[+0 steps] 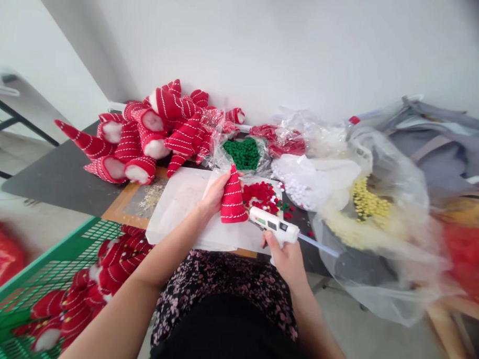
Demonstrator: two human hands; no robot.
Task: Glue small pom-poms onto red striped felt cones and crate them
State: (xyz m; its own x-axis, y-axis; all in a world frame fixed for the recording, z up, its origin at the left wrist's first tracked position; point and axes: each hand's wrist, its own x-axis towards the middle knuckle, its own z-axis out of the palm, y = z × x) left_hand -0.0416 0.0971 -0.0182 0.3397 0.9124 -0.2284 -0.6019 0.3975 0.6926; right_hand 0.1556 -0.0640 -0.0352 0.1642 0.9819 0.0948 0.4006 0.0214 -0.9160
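My left hand (213,195) holds a red cone-shaped hat with white stripes (233,197) upright over a white sheet (179,203). My right hand (286,257) grips a white glue gun (275,226), whose nozzle touches the hat's lower right edge. A clear glue stick (319,245) sticks out of the gun's back end. Small red and green pompoms (262,195) lie just behind the gun.
A pile of red striped hats (147,132) lies at the back left. Open bags hold green pompoms (244,152), white pompoms (302,188) and yellow bits (368,202). A green crate (43,277) at lower left holds more hats. A grey bag (441,139) sits at the right.
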